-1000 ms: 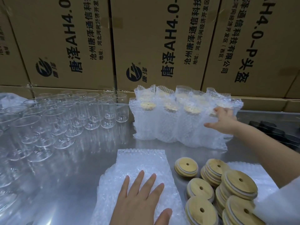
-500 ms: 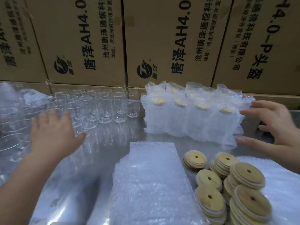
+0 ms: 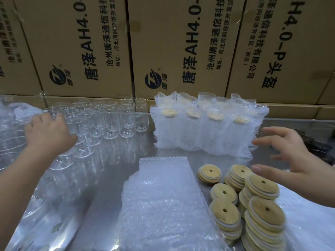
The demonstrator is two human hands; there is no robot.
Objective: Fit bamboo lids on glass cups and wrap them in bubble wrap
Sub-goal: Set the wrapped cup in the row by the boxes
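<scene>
Fetching stage: left hand [image 3: 47,132] over glass cups [image 3: 125,122], grasp unclear; right hand [image 3: 293,160] splayed, empty, above bamboo lids [image 3: 262,185]; next, pinch one.

i note a glossy steel bench [image 3: 112,178], clear smooth glass cups [image 3: 126,118], matt bamboo lids [image 3: 224,193], dimpled plastic bubble wrap [image 3: 163,205], and matt cardboard boxes [image 3: 181,24].

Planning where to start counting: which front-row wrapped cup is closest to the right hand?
The rightmost wrapped cup, at the row's end beside the right hand; the other three stand further left.
</scene>
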